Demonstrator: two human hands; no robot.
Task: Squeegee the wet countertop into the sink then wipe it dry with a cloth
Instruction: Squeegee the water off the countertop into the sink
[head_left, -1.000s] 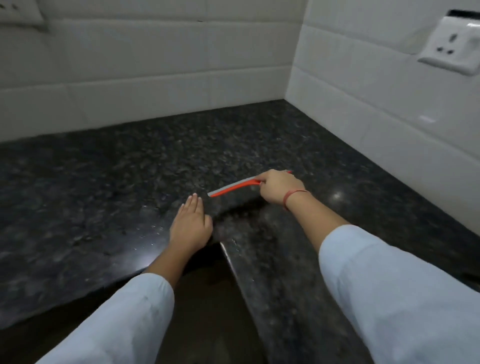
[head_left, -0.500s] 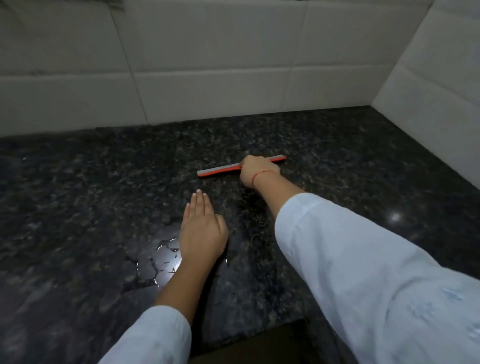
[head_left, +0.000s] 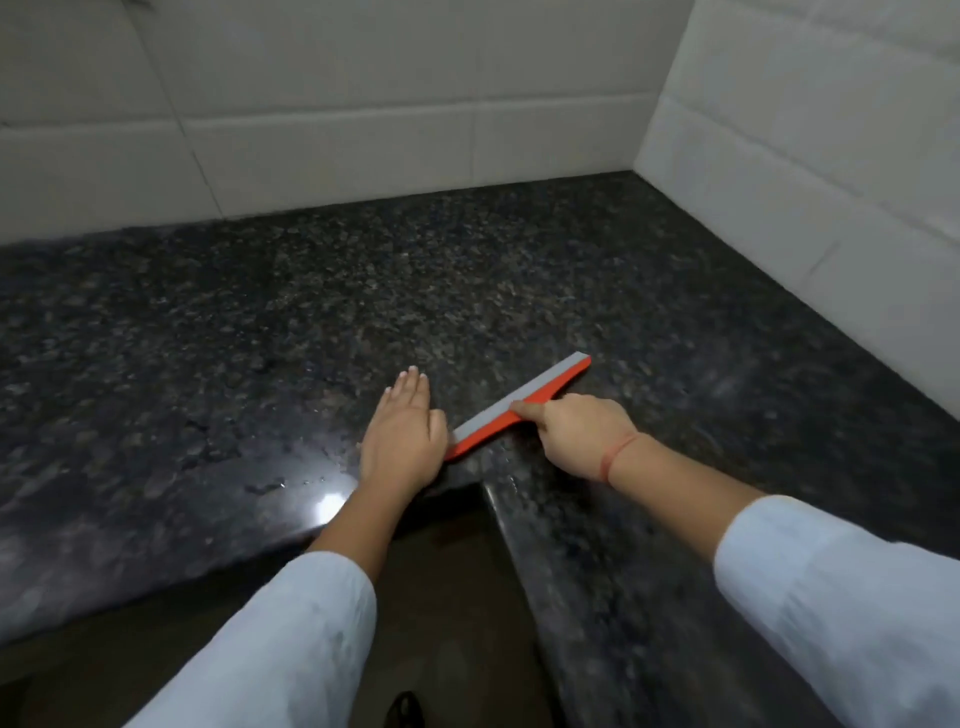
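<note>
Basically, status at the inner corner of the L-shaped table:

Squeegee: squeegee lies blade-down on the table, angled from near-left to far-right, close to the near edge where the two runs meet.
Right hand: right hand wraps the middle of the squeegee, fingers curled shut on its body, index laid along the blade.
Left hand: left hand rests flat on the stone, fingers pressed together, palm down; its thumb side touches or nearly touches the squeegee's near-left end, can't tell which.
Sink: not in view; no cloth in view either.
Risk 1: blade sits near the table's front edge; a pull toward the body would likely push water onto the floor, not into the sink.
Risk 2: the flat left hand is right in the blade's path to the left; a sweep that way would jam against it or leave a streak.
Risk 3: a one-hand grip at mid-blade may tilt it, so one end lifts and skips water.
Risk 4: wet polished stone under the left palm could slip.
Table material: dark speckled granite, polished, with glare and a few droplets near the left hand.
Squeegee build: thin straight bar, orange body with a grey strip along the top.
Walls: tiled wall of large pale matte tiles, meeting at the far-right corner.
Sleeves: light, soft cloth; red thread on the right wrist.
</note>
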